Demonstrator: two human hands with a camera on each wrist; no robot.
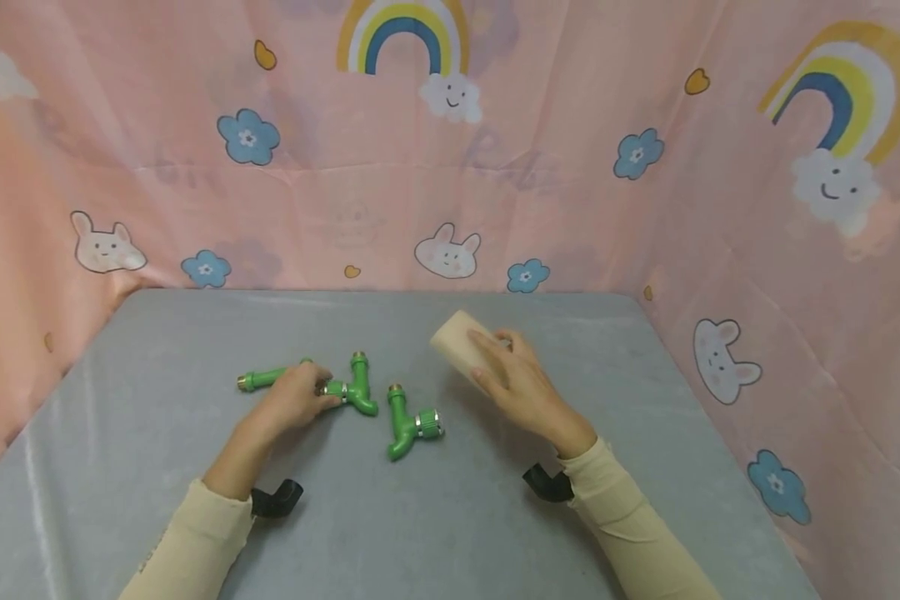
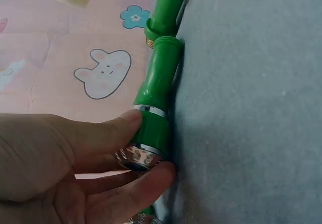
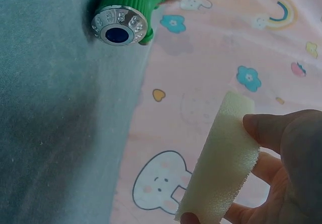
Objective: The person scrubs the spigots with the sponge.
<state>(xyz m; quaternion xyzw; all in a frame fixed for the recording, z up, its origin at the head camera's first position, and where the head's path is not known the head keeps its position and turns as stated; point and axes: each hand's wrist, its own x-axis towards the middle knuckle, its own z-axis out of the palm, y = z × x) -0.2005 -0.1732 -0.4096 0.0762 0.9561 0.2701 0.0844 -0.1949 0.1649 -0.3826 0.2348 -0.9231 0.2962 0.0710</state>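
My left hand point(image 1: 294, 398) pinches the knob of a green tap point(image 1: 360, 385) on the table, thumb on one side and fingers on the other. The left wrist view shows that knob point(image 2: 153, 131) with silver rings and a decorated end. A second green tap point(image 1: 401, 417) lies just to the right, spout toward me. Partly hidden behind my left hand is a third green tap point(image 1: 261, 379) with a brass-coloured threaded end. My right hand point(image 1: 531, 393) grips a cream sponge block point(image 1: 459, 337), tilted and apparently raised above the table. In the right wrist view the sponge point(image 3: 219, 158) sits between thumb and fingers.
A grey cloth covers the table point(image 1: 420, 533). Pink printed curtains point(image 1: 555, 208) stand along its back and sides. Black curved pieces point(image 1: 279, 500) stick out at both sleeve cuffs.
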